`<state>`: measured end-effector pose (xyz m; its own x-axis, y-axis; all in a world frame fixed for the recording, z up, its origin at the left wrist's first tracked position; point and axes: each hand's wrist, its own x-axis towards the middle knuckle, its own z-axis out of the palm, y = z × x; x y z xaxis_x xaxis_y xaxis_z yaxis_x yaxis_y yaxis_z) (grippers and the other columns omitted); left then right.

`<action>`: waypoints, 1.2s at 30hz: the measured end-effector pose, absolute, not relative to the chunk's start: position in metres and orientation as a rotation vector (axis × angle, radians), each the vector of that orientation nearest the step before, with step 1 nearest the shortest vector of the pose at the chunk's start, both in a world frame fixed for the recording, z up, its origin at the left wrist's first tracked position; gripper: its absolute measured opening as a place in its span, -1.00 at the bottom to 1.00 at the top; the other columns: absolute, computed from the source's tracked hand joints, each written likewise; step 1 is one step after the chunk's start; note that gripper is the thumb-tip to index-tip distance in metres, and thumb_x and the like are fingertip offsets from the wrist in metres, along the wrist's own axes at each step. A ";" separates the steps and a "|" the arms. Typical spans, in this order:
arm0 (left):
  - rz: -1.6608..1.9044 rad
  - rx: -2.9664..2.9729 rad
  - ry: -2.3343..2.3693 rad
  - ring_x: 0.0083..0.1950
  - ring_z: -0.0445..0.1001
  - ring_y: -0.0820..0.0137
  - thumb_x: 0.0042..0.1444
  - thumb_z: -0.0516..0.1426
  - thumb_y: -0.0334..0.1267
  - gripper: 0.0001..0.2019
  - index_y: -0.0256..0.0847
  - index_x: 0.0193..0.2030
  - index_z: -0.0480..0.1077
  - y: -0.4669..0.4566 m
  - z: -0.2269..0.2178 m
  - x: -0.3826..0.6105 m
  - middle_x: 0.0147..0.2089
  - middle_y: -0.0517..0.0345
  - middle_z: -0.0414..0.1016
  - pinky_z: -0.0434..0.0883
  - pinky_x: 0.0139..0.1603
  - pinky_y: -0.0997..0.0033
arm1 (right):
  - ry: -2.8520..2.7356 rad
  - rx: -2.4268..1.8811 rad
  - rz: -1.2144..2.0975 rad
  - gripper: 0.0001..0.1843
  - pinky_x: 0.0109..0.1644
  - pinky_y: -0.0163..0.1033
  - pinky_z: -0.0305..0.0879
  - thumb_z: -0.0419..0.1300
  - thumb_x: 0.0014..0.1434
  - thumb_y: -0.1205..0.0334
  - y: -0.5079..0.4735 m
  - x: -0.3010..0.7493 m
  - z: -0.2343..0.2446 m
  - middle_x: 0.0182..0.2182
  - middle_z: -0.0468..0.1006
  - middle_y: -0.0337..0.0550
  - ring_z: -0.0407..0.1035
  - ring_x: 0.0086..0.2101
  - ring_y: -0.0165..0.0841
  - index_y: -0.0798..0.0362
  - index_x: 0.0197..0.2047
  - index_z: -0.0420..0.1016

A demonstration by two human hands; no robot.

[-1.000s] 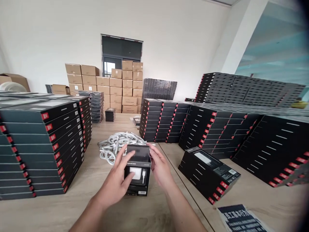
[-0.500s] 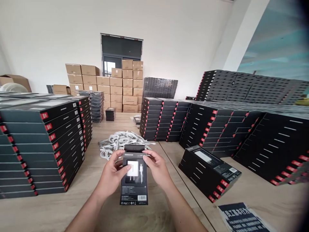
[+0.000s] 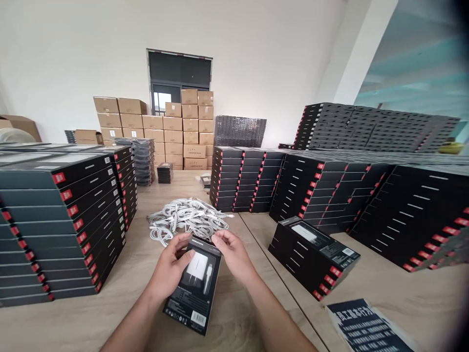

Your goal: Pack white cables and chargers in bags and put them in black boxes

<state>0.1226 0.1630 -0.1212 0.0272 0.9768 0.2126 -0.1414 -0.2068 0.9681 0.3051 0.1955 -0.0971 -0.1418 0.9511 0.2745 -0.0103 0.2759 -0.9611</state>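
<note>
A black charger box [image 3: 200, 303], printed or windowed with a white plug and a white cable, is tilted above the table with its top end pointing away. My left hand [image 3: 172, 264] grips its left side, thumb across the front and fingers behind. At the box's top right corner, the fingers of my right hand [image 3: 232, 254] are pinched together against the edge. The top flap no longer stands up. Just beyond lies a heap of coiled white charging cables [image 3: 186, 215].
Tall stacks of black boxes [image 3: 84, 220] rise at the left, with more stacks [image 3: 245, 181] at the back right. A short stack of boxes [image 3: 311, 259] stands right of my hands, near a printed sheet [image 3: 366, 325]. Brown cartons [image 3: 190, 124] are piled by the wall.
The raised top flap of the charger box has been folded down. The box has turned, its lower end swinging left. My right hand stays at its top corner.
</note>
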 end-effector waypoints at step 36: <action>1.376 1.138 1.017 -0.29 0.50 0.35 -0.12 0.34 -0.08 -0.54 -0.17 -0.06 0.46 0.160 -0.111 0.111 -0.06 0.08 0.56 0.41 -0.30 0.41 | -1.629 -0.833 1.654 -0.41 -0.33 -0.22 0.41 0.34 0.05 0.01 0.182 0.311 -0.096 -0.09 0.61 -0.17 0.49 -0.26 -0.25 -0.19 0.17 0.44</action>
